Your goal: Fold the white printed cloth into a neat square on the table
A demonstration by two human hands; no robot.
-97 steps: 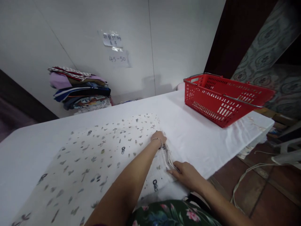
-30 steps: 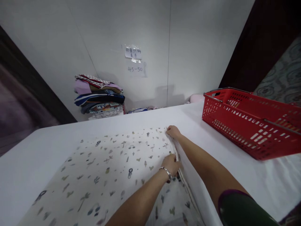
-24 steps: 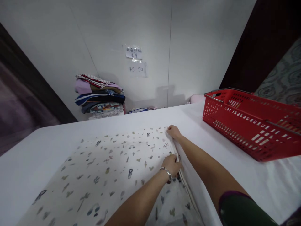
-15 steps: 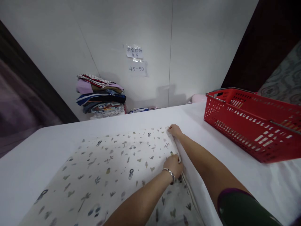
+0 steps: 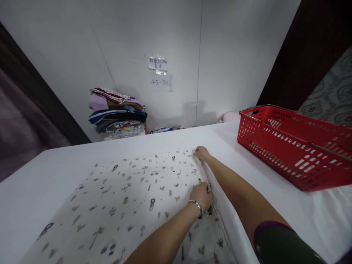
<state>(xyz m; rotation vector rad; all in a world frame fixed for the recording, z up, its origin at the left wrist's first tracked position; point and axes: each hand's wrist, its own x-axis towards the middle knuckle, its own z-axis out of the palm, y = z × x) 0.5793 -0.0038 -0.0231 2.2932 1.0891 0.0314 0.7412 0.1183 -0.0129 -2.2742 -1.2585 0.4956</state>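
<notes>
A cream cloth (image 5: 123,198) printed with small dark and green motifs lies spread flat on the white table (image 5: 165,139). My left hand (image 5: 202,194), a bracelet on its wrist, is closed in a pinch on the cloth's right edge. My right hand (image 5: 201,153) reaches further along that same edge and grips the cloth's far right corner with curled fingers. Several stacked layers of the cloth show along the edge between my two hands.
A red plastic basket (image 5: 291,146) with metal handles stands on the table at the right. A pile of folded clothes (image 5: 117,113) rests against the white wall at the back. Paper notes (image 5: 159,73) are taped to the wall above.
Since 3.2 s ago my right hand has gone from the near edge to the far corner, and my left hand has drawn back along the edge. Over the last second both hands barely moved.
</notes>
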